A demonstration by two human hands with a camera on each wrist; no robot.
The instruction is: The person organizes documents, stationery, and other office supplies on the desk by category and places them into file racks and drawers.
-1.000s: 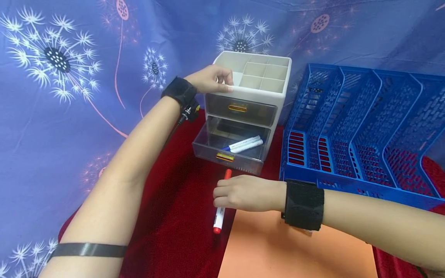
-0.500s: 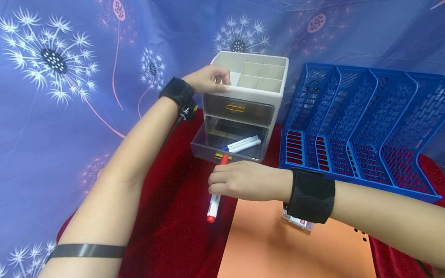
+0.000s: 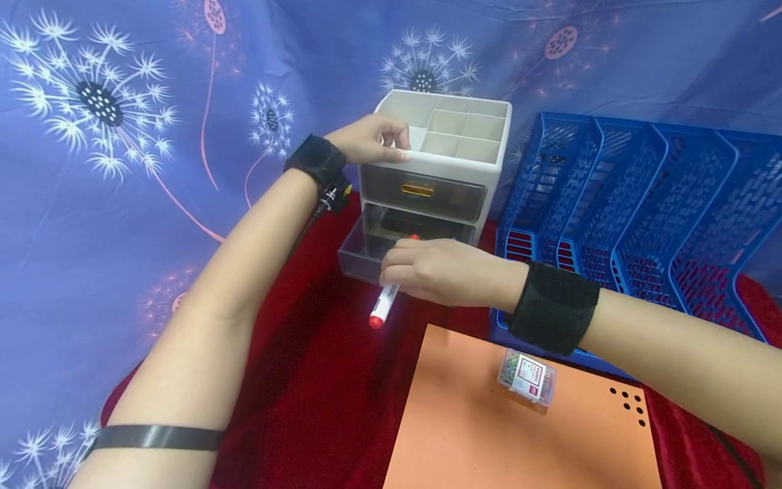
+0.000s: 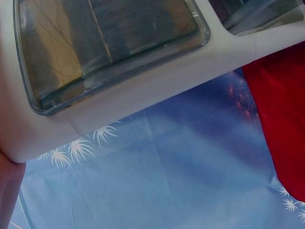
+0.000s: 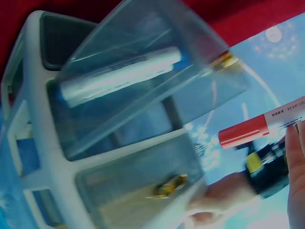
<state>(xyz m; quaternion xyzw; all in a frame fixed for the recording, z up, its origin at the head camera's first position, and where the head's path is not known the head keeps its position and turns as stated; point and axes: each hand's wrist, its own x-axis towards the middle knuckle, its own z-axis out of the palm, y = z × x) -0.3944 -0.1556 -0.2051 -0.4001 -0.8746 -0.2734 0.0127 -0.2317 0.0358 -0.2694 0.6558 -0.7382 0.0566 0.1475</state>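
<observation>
My left hand (image 3: 374, 138) grips the front rim of a white desktop drawer organizer (image 3: 455, 165), thumb outside and fingers curled into its top compartment. Below, the upper smoky drawer (image 3: 452, 198) is closed, while the clear lower drawer (image 3: 360, 265) is pulled out. My right hand (image 3: 442, 272) holds a red-capped marker (image 3: 385, 305) from above, over that lower drawer's front in the head view. In the right wrist view, white markers (image 5: 121, 76) with blue ends lie inside the drawer; the head view has them mostly hidden behind my right hand. The left wrist view catches the organizer's side (image 4: 138, 93).
A blue mesh file rack (image 3: 635, 224) stands to the right, close behind my right forearm. On an orange sheet (image 3: 464, 428) in front lies a small clear box (image 3: 527, 378) with a label. Red cloth (image 3: 305, 380) covers the table, and a blue patterned curtain (image 3: 201, 81) hangs behind.
My right hand has moved forward with the red marker, from in front of the lower drawer to above it. The small clear box has come into full view. My left hand keeps its grip.
</observation>
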